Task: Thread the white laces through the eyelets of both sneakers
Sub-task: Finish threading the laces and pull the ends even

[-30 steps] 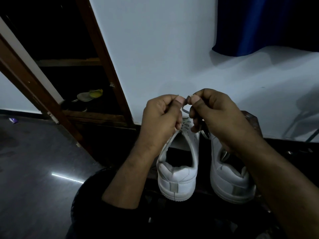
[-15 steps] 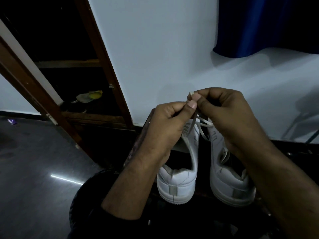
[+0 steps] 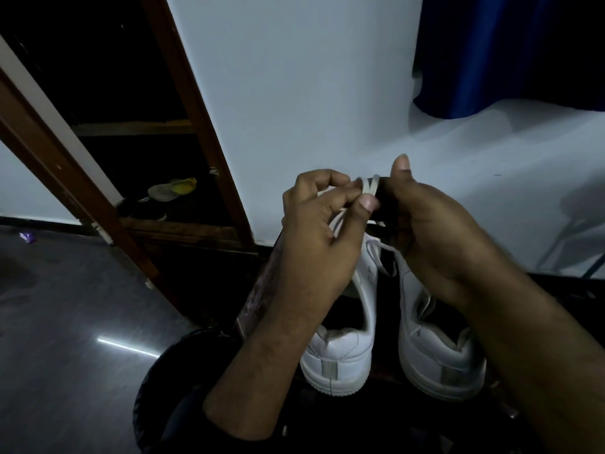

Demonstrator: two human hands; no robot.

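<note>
Pale plastered wall [image 3: 294, 93] behind; both hands, left hand [image 3: 314, 237] and right hand [image 3: 435, 231], pinch a flat white woven lace [image 3: 368, 186] above two smooth white leather sneakers [image 3: 340, 358], hiding the eyelets.

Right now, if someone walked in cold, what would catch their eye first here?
Two hands, left and right, meet mid-frame, pinching a white lace between them. Below stand two white sneakers, heels toward the camera, the lace running down to the left one. A blue curtain hangs at top right.
</note>
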